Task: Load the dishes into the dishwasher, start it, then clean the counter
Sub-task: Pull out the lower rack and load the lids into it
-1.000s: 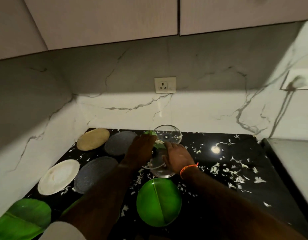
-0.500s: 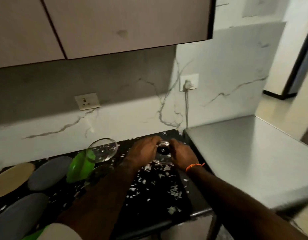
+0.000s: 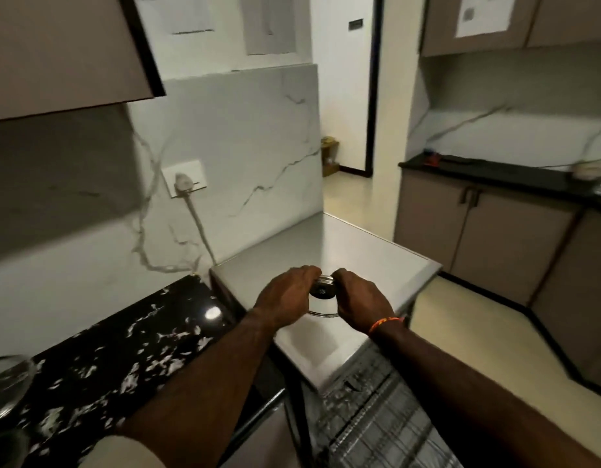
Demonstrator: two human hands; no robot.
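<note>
Both hands grip one small clear glass bowl between them: the left hand curls its fingers round the bowl's left side and the right hand, with an orange thread band at its wrist, curls round the right side. The bowl is tilted, its thick round base turned toward the camera and its thin rim showing as a curved line just below, between the two palms. It hangs above the flat silver-grey metal top of the dishwasher, over the part of that top nearest the person; whether it touches the top I cannot tell.

Below the front edge of the dishwasher top, a wire dish rack shows. Just left of the dishwasher top lies the glossy black counter, strewn with white scraps. At the far left end of that counter, well apart from the dishwasher, stands a larger clear glass bowl, cut off by the frame's edge. On the white marble wall behind the dishwasher top, a white plug sits in a socket, its cord running down toward the top's back corner.
</note>
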